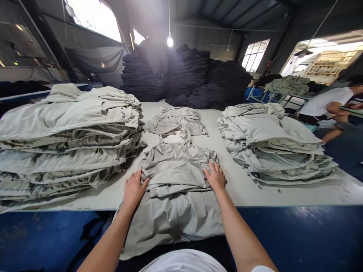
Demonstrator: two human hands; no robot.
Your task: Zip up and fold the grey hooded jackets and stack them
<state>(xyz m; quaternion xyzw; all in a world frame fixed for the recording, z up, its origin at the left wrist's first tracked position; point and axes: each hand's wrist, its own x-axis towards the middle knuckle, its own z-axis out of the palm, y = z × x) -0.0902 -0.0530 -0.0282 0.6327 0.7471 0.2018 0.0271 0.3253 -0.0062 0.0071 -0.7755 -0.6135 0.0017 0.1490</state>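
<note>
A light grey-green jacket (176, 175) lies front up before me, its sleeves folded across the body and its lower part hanging over the table's near edge. My left hand (134, 190) rests at the jacket's left side, fingers spread, with the thumb against the cloth. On the right side, my right hand (215, 176) lies flat on the folded sleeve, its fingers apart. Neither hand grips the cloth. Just beyond the collar is another grey garment (177, 120), loosely bunched.
Tall stacks of grey garments stand on the white table (241, 192): a left stack (68, 121) and a right stack (272, 132). Dark folded cloth (187, 75) is piled at the back. A person (326, 102) in a white shirt sits at far right.
</note>
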